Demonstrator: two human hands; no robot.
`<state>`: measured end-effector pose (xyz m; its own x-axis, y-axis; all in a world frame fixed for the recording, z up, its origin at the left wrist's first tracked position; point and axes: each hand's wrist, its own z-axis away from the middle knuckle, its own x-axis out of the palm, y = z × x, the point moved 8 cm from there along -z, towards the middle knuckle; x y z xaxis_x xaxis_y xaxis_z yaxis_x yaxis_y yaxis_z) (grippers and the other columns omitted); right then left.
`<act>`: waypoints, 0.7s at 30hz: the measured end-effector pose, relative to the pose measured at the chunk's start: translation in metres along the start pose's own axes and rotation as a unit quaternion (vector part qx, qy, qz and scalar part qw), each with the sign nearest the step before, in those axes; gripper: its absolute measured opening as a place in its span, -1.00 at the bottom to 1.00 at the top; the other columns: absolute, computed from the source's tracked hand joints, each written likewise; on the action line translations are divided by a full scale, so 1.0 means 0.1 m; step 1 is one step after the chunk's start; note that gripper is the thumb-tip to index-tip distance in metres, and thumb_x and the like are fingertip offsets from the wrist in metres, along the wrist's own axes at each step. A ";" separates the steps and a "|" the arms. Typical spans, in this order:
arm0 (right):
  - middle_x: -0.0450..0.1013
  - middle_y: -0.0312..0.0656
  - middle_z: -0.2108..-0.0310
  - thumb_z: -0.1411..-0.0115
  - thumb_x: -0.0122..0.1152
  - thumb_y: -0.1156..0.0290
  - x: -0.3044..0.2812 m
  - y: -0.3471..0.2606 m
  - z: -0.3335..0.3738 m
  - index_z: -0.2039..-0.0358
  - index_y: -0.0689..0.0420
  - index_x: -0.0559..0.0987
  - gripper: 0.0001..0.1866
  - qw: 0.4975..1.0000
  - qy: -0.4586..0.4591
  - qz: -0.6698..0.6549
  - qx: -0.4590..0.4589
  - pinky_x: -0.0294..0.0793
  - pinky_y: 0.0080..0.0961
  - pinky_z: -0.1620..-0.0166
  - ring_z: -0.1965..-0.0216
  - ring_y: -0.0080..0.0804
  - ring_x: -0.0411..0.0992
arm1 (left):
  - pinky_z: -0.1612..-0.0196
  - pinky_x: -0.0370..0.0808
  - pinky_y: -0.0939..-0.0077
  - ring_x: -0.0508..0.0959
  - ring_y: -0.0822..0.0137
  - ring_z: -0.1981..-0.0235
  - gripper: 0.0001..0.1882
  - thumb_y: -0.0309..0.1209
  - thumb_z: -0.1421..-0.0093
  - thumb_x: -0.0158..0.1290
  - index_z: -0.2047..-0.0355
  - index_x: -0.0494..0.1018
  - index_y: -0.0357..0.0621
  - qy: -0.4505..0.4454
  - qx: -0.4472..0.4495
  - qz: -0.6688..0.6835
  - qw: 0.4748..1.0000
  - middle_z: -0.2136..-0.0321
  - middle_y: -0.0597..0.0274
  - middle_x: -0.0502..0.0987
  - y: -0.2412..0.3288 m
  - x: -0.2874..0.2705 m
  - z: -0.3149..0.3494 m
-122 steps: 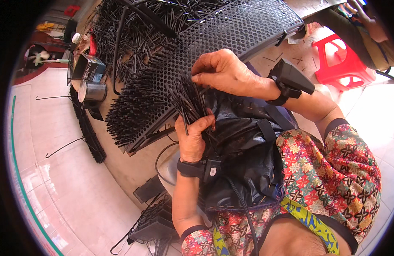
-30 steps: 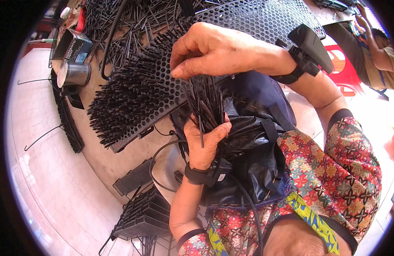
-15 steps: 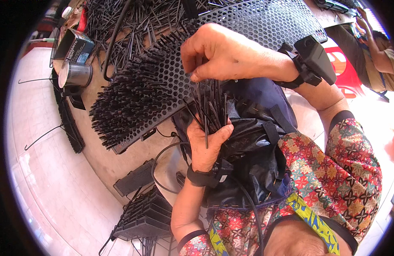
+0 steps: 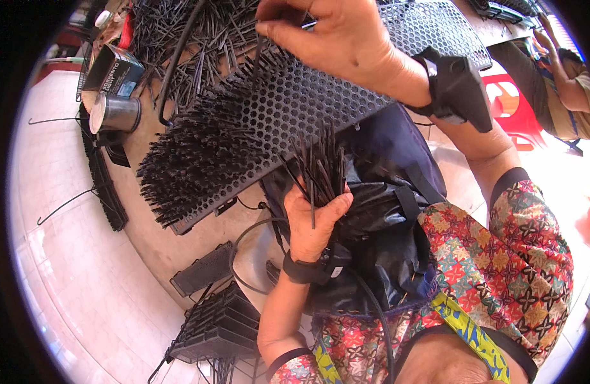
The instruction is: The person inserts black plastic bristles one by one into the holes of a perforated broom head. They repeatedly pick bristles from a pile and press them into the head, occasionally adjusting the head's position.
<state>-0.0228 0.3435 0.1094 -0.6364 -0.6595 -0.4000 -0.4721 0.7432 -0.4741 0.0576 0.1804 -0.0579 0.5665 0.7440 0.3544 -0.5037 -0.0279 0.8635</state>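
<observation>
My left hand point(image 4: 311, 224) is closed round a bundle of thin black strips point(image 4: 322, 163), their ends fanning upward over my lap. Beyond it lies a black board full of holes point(image 4: 352, 93), tilted across the work surface. Dense upright black bristles point(image 4: 199, 144) fill the board's left part, while its right part shows bare holes. Over the far edge of the bristles is my right hand point(image 4: 343, 35), thumb and fingers pinched on a thin black strip point(image 4: 257, 54) that points down at the board. The strip's lower end blends into the dark bristles.
Loose black strips point(image 4: 208, 38) are heaped behind the board, by a bent black rod point(image 4: 176, 64). At left stand a metal can point(image 4: 119, 114) and a dark box point(image 4: 118, 72). Black slatted racks point(image 4: 221, 323) sit low at left. Another person point(image 4: 573, 96) is at far right, near a red chair point(image 4: 509, 109).
My right hand has moved up and away from the bundle to the far side of the board, with a strip in its fingers. My left hand has barely shifted.
</observation>
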 end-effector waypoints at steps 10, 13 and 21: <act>0.42 -0.15 0.53 0.17 0.15 0.62 0.11 -0.31 0.04 0.44 0.21 0.49 -0.80 0.976 -0.030 0.057 -0.207 0.43 -0.33 0.30 0.44 -0.12 0.40 | 0.31 0.43 0.65 0.46 0.53 0.44 -0.76 -0.61 0.05 0.13 0.32 0.42 -0.25 -0.009 -0.013 0.003 1.000 0.45 0.32 0.50 0.03 0.05 0.02; 0.41 -0.15 0.55 0.18 0.14 0.63 0.11 -0.32 0.03 0.44 0.22 0.48 -0.80 0.976 -0.039 0.057 -0.206 0.42 -0.32 0.30 0.46 -0.11 0.38 | 0.38 0.44 0.61 0.48 0.47 0.50 -0.75 -0.62 0.11 0.13 0.35 0.45 -0.31 0.020 0.005 0.031 0.999 0.48 0.26 0.52 0.04 0.05 0.03; 0.38 -0.09 0.60 0.19 0.10 0.62 0.40 -0.26 0.06 0.45 0.22 0.43 -0.80 0.968 -0.131 -0.048 -0.210 0.41 -0.26 0.35 0.51 -0.05 0.39 | 0.41 0.44 0.59 0.47 0.46 0.52 -0.77 -0.62 0.11 0.12 0.36 0.44 -0.32 0.026 -0.004 0.036 0.999 0.49 0.26 0.51 0.00 0.04 0.02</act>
<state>-0.0322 0.2974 0.1012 -0.4258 -0.6931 -0.5816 -0.7631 0.6205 -0.1807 0.0610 0.1819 -0.0555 0.4942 0.7740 0.3959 -0.5476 -0.0766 0.8333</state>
